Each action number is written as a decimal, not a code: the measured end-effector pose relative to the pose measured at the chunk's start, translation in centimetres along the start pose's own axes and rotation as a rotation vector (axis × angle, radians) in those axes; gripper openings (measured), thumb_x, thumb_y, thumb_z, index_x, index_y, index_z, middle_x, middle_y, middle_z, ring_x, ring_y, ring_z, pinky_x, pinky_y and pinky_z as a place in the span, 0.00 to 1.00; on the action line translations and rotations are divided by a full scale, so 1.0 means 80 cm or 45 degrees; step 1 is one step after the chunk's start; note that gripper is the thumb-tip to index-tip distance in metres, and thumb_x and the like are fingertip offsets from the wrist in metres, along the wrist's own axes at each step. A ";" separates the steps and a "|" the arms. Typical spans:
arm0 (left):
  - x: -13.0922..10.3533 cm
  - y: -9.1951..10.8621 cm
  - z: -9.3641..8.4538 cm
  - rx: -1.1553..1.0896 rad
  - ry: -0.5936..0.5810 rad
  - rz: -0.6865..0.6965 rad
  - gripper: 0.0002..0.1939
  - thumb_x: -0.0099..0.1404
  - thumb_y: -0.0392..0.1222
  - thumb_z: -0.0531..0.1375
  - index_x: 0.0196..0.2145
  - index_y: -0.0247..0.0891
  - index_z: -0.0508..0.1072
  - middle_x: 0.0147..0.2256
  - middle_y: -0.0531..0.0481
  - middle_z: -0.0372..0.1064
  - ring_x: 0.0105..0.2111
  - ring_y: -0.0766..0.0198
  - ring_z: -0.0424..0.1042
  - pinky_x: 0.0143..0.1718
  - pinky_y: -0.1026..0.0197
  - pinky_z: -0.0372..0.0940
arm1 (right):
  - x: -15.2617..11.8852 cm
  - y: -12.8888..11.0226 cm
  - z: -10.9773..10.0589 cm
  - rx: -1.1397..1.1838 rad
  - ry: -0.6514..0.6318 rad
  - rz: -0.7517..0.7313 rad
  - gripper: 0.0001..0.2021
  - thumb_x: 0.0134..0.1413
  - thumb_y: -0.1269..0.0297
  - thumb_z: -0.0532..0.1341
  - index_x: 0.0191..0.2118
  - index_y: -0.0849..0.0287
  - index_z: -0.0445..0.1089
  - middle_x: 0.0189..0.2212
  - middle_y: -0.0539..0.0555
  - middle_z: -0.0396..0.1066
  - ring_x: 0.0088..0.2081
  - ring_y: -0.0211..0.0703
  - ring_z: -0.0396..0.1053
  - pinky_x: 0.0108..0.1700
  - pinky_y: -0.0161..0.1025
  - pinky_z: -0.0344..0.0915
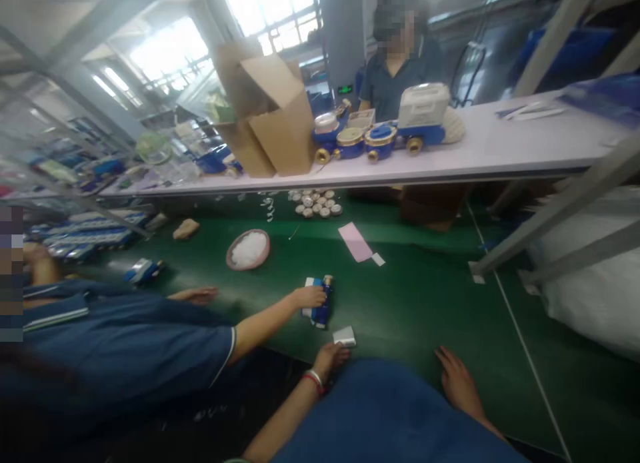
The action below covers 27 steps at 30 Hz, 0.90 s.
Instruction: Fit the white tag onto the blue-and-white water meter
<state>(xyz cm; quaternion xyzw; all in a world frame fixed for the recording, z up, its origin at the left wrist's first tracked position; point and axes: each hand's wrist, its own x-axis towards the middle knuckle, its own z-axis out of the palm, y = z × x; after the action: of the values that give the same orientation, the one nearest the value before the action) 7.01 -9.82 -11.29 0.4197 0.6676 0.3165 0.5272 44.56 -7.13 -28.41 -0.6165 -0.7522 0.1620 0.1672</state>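
My left hand [329, 358], with a red band at the wrist, pinches a small white and grey part [345, 336] that lies on the green belt [415, 296]. My right hand [457, 381] lies flat on the belt near the front edge, fingers apart, holding nothing. Just beyond my left hand, a co-worker in a blue shirt reaches in from the left. That person's hand [307, 295] grips a blue water meter [323, 303] lying on the belt. The same person's other hand [197, 294] rests further left.
A pink dish of white bits [248, 249], a pink slip [355, 242] and several round caps [317, 203] lie further back. The white shelf [500, 160] carries a cardboard box [280, 116] and blue meters [380, 140]; a person stands behind it. Slanted metal struts [560, 210] and a white sack [600, 283] fill the right.
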 end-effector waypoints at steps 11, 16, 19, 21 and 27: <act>0.045 -0.002 -0.020 0.064 0.368 0.099 0.20 0.60 0.52 0.52 0.38 0.34 0.74 0.38 0.41 0.73 0.36 0.60 0.70 0.41 0.57 0.62 | -0.008 0.037 0.030 -0.140 -0.063 -0.106 0.28 0.43 0.71 0.48 0.54 0.59 0.61 0.57 0.55 0.56 0.55 0.49 0.56 0.55 0.49 0.56; 0.064 0.029 -0.058 0.510 0.665 0.256 0.19 0.62 0.50 0.50 0.44 0.39 0.72 0.35 0.43 0.73 0.32 0.61 0.69 0.38 0.60 0.61 | -0.007 0.037 0.032 -0.143 -0.063 -0.099 0.28 0.43 0.72 0.48 0.55 0.59 0.61 0.57 0.55 0.56 0.55 0.49 0.56 0.55 0.49 0.56; 0.088 0.037 -0.077 0.502 0.769 0.222 0.19 0.63 0.49 0.50 0.46 0.38 0.70 0.39 0.42 0.71 0.37 0.60 0.68 0.42 0.59 0.59 | -0.007 0.036 0.033 -0.149 -0.044 -0.099 0.29 0.43 0.72 0.48 0.55 0.59 0.60 0.57 0.55 0.56 0.55 0.48 0.56 0.56 0.49 0.55; 0.107 0.038 -0.091 0.365 0.853 0.138 0.18 0.62 0.47 0.51 0.46 0.37 0.69 0.42 0.42 0.70 0.42 0.59 0.67 0.46 0.59 0.57 | -0.008 0.036 0.034 -0.153 -0.033 -0.107 0.29 0.43 0.72 0.48 0.55 0.60 0.60 0.57 0.54 0.55 0.56 0.48 0.55 0.56 0.48 0.54; 0.145 0.031 -0.117 0.076 0.966 -0.099 0.18 0.60 0.41 0.55 0.47 0.33 0.65 0.49 0.39 0.65 0.47 0.60 0.65 0.51 0.59 0.54 | -0.007 0.036 0.032 -0.177 -0.058 -0.129 0.28 0.43 0.72 0.48 0.55 0.60 0.60 0.58 0.54 0.55 0.56 0.47 0.55 0.57 0.48 0.53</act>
<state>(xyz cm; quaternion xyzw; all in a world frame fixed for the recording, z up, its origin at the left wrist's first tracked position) -2.58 1.84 -11.94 0.2624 0.8396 0.4096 0.2416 46.05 -7.23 -32.04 -0.5840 -0.7954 0.1146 0.1148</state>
